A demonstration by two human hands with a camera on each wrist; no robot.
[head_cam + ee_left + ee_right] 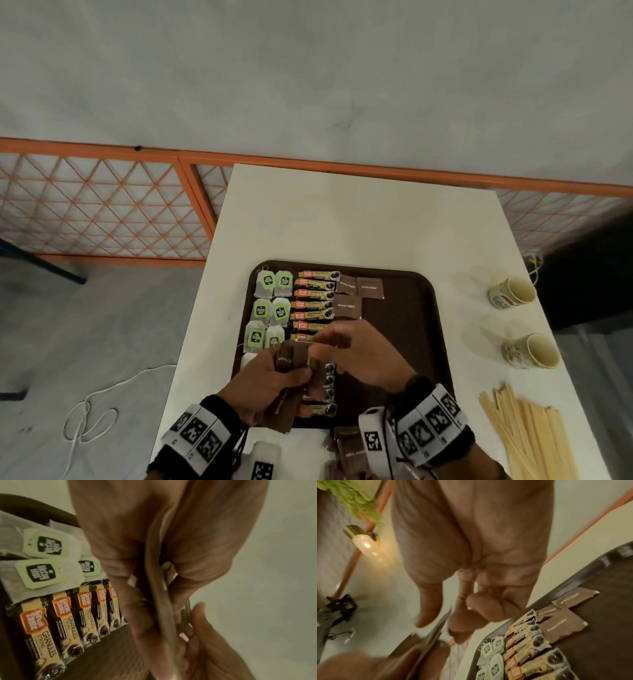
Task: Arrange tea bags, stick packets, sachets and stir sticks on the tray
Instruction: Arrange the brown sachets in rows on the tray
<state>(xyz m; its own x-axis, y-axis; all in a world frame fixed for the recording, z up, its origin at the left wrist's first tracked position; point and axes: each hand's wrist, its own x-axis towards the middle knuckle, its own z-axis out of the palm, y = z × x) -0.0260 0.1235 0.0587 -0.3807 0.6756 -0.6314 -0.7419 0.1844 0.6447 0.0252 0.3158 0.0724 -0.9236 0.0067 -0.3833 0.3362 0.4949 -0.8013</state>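
Note:
A brown tray (407, 346) lies on the white table. Tea bags (269, 308) with green tags fill its left columns, and stick packets (313, 305) run in a column beside them. Three brown sachets (359, 289) lie right of the packets. My left hand (291, 368) grips a bundle of brown sachets (159, 601) above the tray's near half. My right hand (323, 342) pinches one sachet (435, 628) at the top of that bundle. The hands hide the lower stick packets. Wooden stir sticks (527, 442) lie on the table, right of the tray.
Two paper cups (513, 293) (534, 351) lie on their sides at the table's right edge. More brown sachets (346, 448) sit on the table by its near edge. An orange lattice fence (102, 205) stands beyond the table, and a white cable (89, 414) lies on the floor at left.

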